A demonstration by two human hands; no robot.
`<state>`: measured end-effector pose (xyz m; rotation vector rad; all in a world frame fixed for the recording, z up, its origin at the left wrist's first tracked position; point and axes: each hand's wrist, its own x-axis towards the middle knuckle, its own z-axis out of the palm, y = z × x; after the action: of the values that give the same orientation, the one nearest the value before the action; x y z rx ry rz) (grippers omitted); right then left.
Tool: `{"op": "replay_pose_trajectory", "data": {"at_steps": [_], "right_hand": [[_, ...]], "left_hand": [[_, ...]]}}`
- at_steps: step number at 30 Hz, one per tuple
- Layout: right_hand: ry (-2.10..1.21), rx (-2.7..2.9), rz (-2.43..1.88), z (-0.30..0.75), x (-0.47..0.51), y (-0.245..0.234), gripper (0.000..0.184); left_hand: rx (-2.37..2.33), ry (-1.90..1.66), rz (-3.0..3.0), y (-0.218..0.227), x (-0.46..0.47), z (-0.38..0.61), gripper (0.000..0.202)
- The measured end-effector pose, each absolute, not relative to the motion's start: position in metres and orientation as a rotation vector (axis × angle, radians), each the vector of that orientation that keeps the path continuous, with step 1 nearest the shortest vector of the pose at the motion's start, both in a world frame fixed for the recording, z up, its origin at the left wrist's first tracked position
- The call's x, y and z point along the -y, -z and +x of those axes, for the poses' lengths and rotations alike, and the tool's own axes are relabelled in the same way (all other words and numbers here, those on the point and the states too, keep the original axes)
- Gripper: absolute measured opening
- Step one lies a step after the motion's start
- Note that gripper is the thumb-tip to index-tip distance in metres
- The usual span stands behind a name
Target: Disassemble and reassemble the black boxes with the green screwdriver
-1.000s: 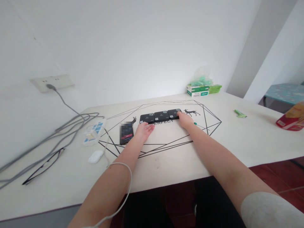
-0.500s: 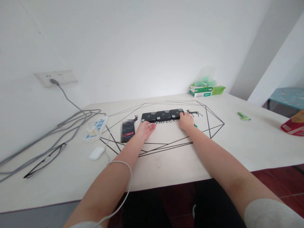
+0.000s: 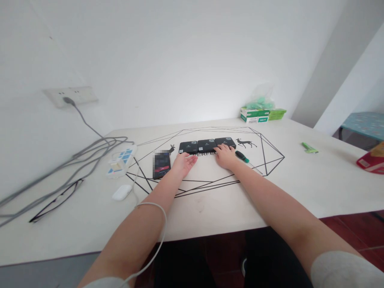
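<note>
Three flat black boxes stand side by side in a row on the printed tabletop: the left box, the middle box and the right box. My left hand rests palm up just in front of the left box, fingers apart and holding nothing. With its fingers spread, my right hand lies at the front edge of the right box, fingertips seeming to touch it. Beside that hand lies a screwdriver with a black and green handle. A phone lies left of my left hand.
On the left are a power strip, a white earbud case, glasses and grey cables. Green and white boxes stand by the wall. Rightward lie a green packet and a red bag. A white cable crosses my left forearm.
My right hand has shifted left along the front of the right box, uncovering the screwdriver and more of that box. My left hand and the boxes stay nearly where they were.
</note>
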<state>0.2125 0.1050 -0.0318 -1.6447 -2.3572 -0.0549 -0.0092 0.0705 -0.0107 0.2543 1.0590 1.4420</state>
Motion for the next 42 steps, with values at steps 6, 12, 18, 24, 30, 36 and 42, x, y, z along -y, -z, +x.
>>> {"op": "replay_pose_trajectory", "data": {"at_steps": [6, 12, 18, 24, 30, 36, 42], "right_hand": [[0.086, 2.369, -1.642, 0.210, -0.101, 0.029, 0.052], [0.053, 2.303, -1.790, 0.206, -0.092, 0.026, 0.058], [-0.065, 2.251, -1.896, 0.193, -0.085, 0.030, 0.071], [-0.070, 2.378, -1.773, 0.187, -0.092, 0.038, 0.069], [-0.060, 2.474, -1.676, 0.183, -0.107, 0.033, 0.075], [-0.143, 2.532, -1.634, 0.168, -0.141, 0.015, 0.078], [-0.151, 2.548, -1.646, 0.145, -0.179, 0.015, 0.074]], "left_hand": [[-1.105, -1.436, 0.322, 0.012, -0.070, -0.008, 0.033], [-1.214, -1.393, 0.506, 0.014, -0.069, -0.005, 0.017], [-1.386, -1.304, 0.931, 0.020, -0.065, -0.001, 0.007], [-1.564, -1.089, 1.632, 0.025, -0.059, 0.008, 0.012], [-1.656, -0.838, 2.082, 0.023, -0.043, 0.020, 0.011], [-2.012, -0.240, 2.407, 0.027, -0.019, 0.034, 0.055], [-2.069, -0.206, 2.242, 0.030, -0.018, 0.036, 0.071]]}}
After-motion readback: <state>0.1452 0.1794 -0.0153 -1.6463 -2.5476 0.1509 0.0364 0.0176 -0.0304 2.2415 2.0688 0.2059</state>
